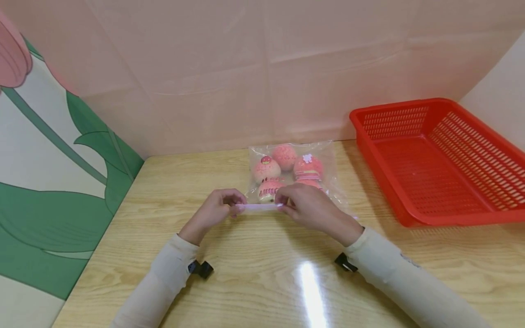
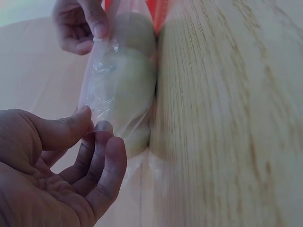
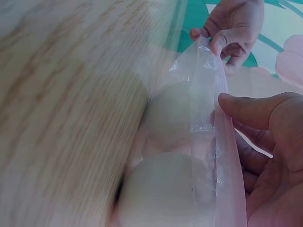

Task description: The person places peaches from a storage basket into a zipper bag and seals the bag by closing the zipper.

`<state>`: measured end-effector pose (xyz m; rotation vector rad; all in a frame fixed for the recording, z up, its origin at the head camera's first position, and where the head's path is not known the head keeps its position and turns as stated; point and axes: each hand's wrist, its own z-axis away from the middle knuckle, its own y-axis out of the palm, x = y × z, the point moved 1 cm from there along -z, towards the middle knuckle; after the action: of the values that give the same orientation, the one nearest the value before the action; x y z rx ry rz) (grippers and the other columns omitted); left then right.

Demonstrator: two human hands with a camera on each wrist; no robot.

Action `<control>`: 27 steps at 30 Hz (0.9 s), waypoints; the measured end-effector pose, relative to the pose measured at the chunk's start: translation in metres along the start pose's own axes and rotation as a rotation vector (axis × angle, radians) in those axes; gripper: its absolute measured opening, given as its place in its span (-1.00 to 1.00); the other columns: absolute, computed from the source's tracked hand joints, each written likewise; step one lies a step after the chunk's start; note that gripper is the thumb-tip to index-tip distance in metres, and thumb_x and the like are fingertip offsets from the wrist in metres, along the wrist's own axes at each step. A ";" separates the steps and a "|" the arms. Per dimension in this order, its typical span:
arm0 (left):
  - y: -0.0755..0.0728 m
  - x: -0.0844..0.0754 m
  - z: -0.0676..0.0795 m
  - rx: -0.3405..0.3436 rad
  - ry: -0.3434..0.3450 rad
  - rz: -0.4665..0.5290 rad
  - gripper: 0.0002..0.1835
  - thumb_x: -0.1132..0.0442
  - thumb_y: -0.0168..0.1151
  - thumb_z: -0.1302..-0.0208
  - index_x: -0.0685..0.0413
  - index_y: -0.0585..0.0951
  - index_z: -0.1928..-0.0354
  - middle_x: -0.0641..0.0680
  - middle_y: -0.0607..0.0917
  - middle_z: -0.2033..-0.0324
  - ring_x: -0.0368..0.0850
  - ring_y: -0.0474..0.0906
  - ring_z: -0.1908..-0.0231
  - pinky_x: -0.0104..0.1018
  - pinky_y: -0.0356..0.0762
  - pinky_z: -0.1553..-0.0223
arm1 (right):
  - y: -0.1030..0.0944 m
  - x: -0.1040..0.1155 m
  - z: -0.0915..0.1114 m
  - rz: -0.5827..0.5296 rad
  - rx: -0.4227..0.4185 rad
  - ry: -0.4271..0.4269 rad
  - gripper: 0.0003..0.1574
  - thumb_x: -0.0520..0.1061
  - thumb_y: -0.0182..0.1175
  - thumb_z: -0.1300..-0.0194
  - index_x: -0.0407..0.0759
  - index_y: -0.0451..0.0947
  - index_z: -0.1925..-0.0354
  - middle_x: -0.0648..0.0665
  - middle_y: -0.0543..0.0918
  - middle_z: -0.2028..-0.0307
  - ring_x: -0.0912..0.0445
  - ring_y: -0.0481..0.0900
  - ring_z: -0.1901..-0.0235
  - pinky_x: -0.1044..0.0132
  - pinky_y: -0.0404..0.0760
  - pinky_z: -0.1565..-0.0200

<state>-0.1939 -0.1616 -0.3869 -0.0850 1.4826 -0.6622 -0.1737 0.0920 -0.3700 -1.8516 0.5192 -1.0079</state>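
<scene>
A clear plastic zip bag (image 1: pixel 256 152) lies on the table with several round pink-and-cream balls (image 1: pixel 284 157) inside, some under printed pictures and lettering. Its near edge, a pale pink strip (image 1: pixel 258 207), is lifted toward me. My left hand (image 1: pixel 217 209) pinches the left end of that strip between thumb and fingers. Farther right along the same strip, my right hand (image 1: pixel 309 207) pinches it, covering part of the bag and the balls beneath. In the right wrist view the thumb (image 3: pixel 246 111) presses on the bag's edge (image 3: pixel 222 90).
A red plastic basket (image 1: pixel 443 164) with slotted walls stands on the right of the wooden table (image 1: pixel 254 269). Behind the bag rises a pinkish cloth backdrop (image 1: pixel 246 91). To the left is a panel (image 1: pixel 49 218) painted with green leaves.
</scene>
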 end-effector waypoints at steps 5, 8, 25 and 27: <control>0.000 -0.001 0.001 0.003 -0.002 0.002 -0.92 0.47 0.23 -0.27 0.26 0.66 0.22 0.07 0.59 0.41 -0.12 0.49 0.41 -0.17 0.62 0.31 | 0.000 -0.001 0.002 0.005 0.000 -0.001 -0.88 -0.14 0.41 -0.20 0.06 0.65 0.32 0.14 0.70 0.41 0.25 0.57 0.39 0.30 0.60 0.32; 0.001 -0.002 0.001 0.003 -0.001 0.001 -0.93 0.47 0.24 -0.27 0.27 0.65 0.23 0.07 0.59 0.42 -0.11 0.49 0.41 -0.16 0.62 0.31 | -0.001 -0.001 0.002 0.000 0.000 -0.001 -0.88 -0.15 0.41 -0.20 0.06 0.65 0.33 0.15 0.70 0.42 0.25 0.58 0.39 0.30 0.60 0.32; 0.001 -0.001 0.000 -0.008 0.023 -0.015 -0.94 0.48 0.25 -0.25 0.27 0.65 0.27 0.08 0.59 0.42 -0.12 0.49 0.42 -0.17 0.62 0.34 | -0.003 -0.001 0.006 0.009 0.018 0.029 -0.87 -0.14 0.42 -0.20 0.06 0.65 0.30 0.13 0.70 0.41 0.24 0.56 0.40 0.28 0.61 0.29; 0.001 0.000 0.000 -0.009 0.026 -0.013 -0.95 0.49 0.25 -0.25 0.28 0.65 0.27 0.07 0.59 0.43 -0.12 0.49 0.43 -0.18 0.61 0.35 | -0.004 -0.001 0.007 0.012 0.022 0.033 -0.87 -0.14 0.42 -0.20 0.06 0.65 0.30 0.13 0.70 0.41 0.24 0.56 0.40 0.28 0.62 0.29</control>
<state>-0.1933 -0.1604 -0.3873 -0.0935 1.5108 -0.6694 -0.1692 0.0981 -0.3688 -1.8138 0.5363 -1.0334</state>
